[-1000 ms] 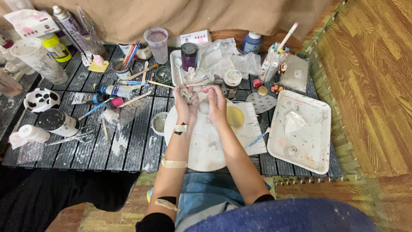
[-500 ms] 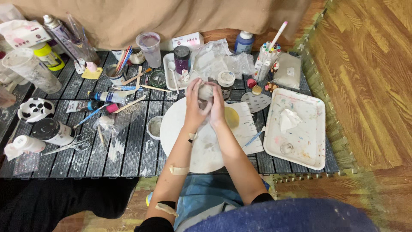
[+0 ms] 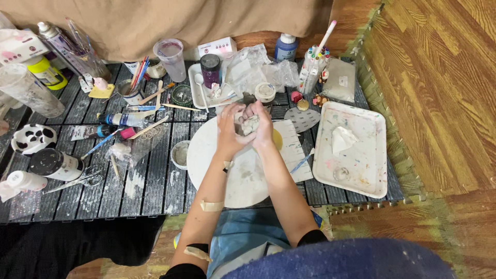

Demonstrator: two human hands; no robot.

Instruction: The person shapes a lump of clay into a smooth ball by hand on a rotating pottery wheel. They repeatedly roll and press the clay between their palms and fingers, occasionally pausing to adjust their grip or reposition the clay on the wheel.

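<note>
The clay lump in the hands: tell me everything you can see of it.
The clay lump is pale grey-white, rough and uneven, looking soft and damp. Only a patch shows; its full shape cannot be told. It is cupped between the left hand and the right hand, whose fingers wrap around it, held above the far edge of the round white board without touching it.

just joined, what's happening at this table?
A person presses a grey lump of clay between the left hand and right hand, above a round white board on the dark slatted table. Paint tubes, brushes and jars lie to the left; a stained white tray sits to the right.
</note>
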